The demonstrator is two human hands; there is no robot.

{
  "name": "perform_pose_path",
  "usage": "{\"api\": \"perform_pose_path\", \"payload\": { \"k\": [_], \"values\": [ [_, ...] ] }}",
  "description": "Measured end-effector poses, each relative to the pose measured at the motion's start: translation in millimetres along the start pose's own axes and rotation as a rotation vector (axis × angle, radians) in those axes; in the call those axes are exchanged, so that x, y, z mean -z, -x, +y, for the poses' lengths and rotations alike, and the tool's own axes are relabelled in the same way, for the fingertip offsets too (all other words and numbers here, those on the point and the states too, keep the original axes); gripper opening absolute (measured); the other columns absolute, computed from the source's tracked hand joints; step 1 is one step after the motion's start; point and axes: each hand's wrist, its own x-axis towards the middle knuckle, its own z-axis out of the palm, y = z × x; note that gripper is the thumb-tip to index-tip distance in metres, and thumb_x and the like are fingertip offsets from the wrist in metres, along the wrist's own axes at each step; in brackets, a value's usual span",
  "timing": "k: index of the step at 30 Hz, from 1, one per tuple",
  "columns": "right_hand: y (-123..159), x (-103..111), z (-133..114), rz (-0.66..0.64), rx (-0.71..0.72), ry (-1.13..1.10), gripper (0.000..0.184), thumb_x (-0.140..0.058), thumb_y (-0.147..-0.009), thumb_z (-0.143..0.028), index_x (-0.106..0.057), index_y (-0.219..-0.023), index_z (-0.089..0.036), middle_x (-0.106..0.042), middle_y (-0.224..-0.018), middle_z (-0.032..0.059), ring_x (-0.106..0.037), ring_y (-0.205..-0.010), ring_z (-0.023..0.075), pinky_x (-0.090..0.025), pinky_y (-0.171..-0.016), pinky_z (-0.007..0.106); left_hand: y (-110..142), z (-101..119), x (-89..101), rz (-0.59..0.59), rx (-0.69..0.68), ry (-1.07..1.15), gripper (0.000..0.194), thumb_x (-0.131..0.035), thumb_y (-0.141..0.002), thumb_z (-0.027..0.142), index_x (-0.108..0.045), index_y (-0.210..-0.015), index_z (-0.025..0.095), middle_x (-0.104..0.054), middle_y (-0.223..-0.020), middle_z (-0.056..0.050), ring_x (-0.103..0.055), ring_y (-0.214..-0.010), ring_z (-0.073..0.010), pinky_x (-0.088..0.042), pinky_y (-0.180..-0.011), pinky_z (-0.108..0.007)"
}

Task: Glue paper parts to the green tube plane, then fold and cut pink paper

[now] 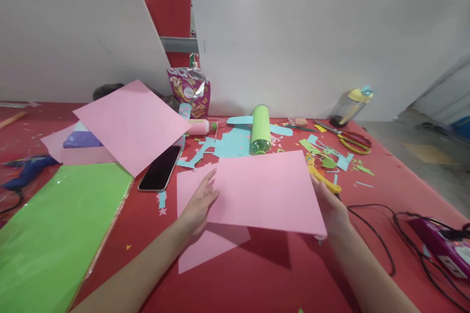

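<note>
A pink paper sheet [262, 190] is held raised and slightly tilted above the table. My right hand [331, 208] grips its right edge, with most of the fingers hidden behind the paper. At the sheet's left edge is my left hand [201, 203], its fingers spread apart; whether they touch the paper is hard to tell. Beneath lies another pink sheet [205, 254], partly covered. Just beyond the raised sheet a bottle wrapped in green paper [260, 127] lies on its side with light-blue strips beside it. A yellow-handled tool [326, 181] is partly hidden by the right hand.
A black-screened phone [160, 168], green sheets [62, 234] and a blue glue gun [29, 173] lie left. Scissors [352, 141], paper scraps [326, 154] and a clear bottle [348, 107] are at the back right. Cables run to a purple power strip [442, 249]. White panels [316, 54] stand behind.
</note>
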Motion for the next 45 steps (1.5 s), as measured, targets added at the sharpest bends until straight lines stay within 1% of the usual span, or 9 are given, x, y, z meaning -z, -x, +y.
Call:
{"api": "perform_pose_path", "payload": {
  "k": [3,10,13,17,24,28,34,41,45],
  "values": [
    [-1.3,-8.0,15.8,-0.052,0.102,0.042,0.054,-0.038,-0.069,-0.064,-0.044,-0.11,-0.029,-0.056,-0.11,0.0084,-0.054,-0.098,0.027,-0.046,-0.074,0.039,2.6,0.7,-0.9,-0.024,-0.05,-0.071,0.062,-0.033,-0.083,0.021,-0.001,-0.135,0.028,-0.011,-0.144,-0.006,-0.012,-0.131,-0.0187,-0.026,-0.101,-0.039],
    [3.7,-17.1,30.1,-0.374,0.336,0.395,0.053,-0.036,-0.08,-0.055,-0.03,-0.129,-0.036,-0.006,-0.146,-0.0036,-0.008,-0.132,0.0243,-0.022,-0.102,0.045,6.1,-7.3,-2.6,-0.19,-0.057,-0.062,0.041,-0.035,-0.079,0.024,-0.043,-0.12,0.022,-0.04,-0.132,-0.005,-0.038,-0.119,-0.0215,-0.038,-0.093,-0.036],
    [7.9,-22.2,28.1,-0.462,0.393,0.668,0.055,-0.04,-0.081,-0.048,-0.027,-0.132,-0.033,-0.005,-0.145,-0.0025,0.005,-0.131,0.0237,-0.009,-0.104,0.048,8.0,-2.6,-3.9,-0.246,0.035,0.163,0.038,-0.039,-0.08,0.028,-0.047,-0.116,0.019,-0.05,-0.122,-0.007,-0.048,-0.109,-0.0234,-0.043,-0.086,-0.034],
    [8.8,-30.5,31.6,-0.564,0.429,0.868,0.056,-0.043,-0.081,-0.042,-0.027,-0.133,-0.028,-0.003,-0.145,0.001,0.007,-0.131,0.0257,-0.014,-0.103,0.05,11.4,8.9,-7.5,-0.316,0.068,0.406,0.037,-0.035,-0.083,0.037,-0.052,-0.107,0.015,-0.058,-0.109,-0.009,-0.054,-0.1,-0.0226,-0.045,-0.08,-0.032],
    [8.1,-36.6,33.8,-0.632,0.509,0.927,0.058,-0.048,-0.078,-0.045,-0.035,-0.13,-0.025,-0.013,-0.144,0.0041,0.0,-0.131,0.0285,-0.016,-0.102,0.051,9.3,5.2,-8.3,-0.277,0.017,0.316,0.026,-0.057,-0.074,0.034,-0.058,-0.092,0.014,-0.064,-0.085,-0.005,-0.058,-0.082,-0.0188,-0.045,-0.072,-0.027],
    [9.3,-36.4,37.0,-0.574,0.533,0.843,0.053,-0.044,-0.081,-0.04,-0.031,-0.131,-0.027,-0.015,-0.144,0.0041,-0.004,-0.132,0.0262,-0.017,-0.103,0.049,7.5,2.0,-8.5,-0.209,-0.032,0.272,0.024,-0.061,-0.071,0.033,-0.06,-0.086,0.014,-0.061,-0.074,-0.002,-0.056,-0.071,-0.0155,-0.045,-0.067,-0.025],
    [5.0,-41.4,49.7,-0.137,0.286,0.357,0.064,-0.051,-0.078,-0.041,-0.018,-0.132,-0.032,-0.015,-0.143,0.0058,-0.02,-0.129,0.024,-0.024,-0.102,0.046,10.1,1.2,-10.4,-0.192,-0.034,0.258,0.036,-0.062,-0.07,0.035,-0.055,-0.099,0.014,-0.058,-0.071,0.0,-0.056,-0.068,-0.0136,-0.045,-0.069,-0.026],
    [8.1,-55.8,42.0,-0.13,-0.186,-0.206,0.064,-0.063,-0.067,-0.033,-0.029,-0.122,-0.027,-0.051,-0.121,0.0091,-0.052,-0.106,0.0252,-0.043,-0.086,0.042,17.6,-0.5,-11.0,-0.355,-0.004,0.263,0.088,-0.057,-0.076,0.036,0.005,-0.136,0.021,-0.06,-0.079,-0.004,-0.06,-0.071,-0.0178,-0.047,-0.072,-0.036],
    [11.3,-61.5,43.6,-0.091,-0.213,-0.252,0.06,-0.066,-0.064,-0.03,-0.038,-0.116,-0.023,-0.055,-0.116,0.009,-0.053,-0.103,0.026,-0.046,-0.08,0.039,19.0,-7.1,-17.1,-0.418,-0.018,0.319,0.085,-0.055,-0.078,0.036,0.005,-0.136,0.019,-0.057,-0.102,-0.014,-0.057,-0.093,-0.0242,-0.045,-0.078,-0.039]
  ]
}}
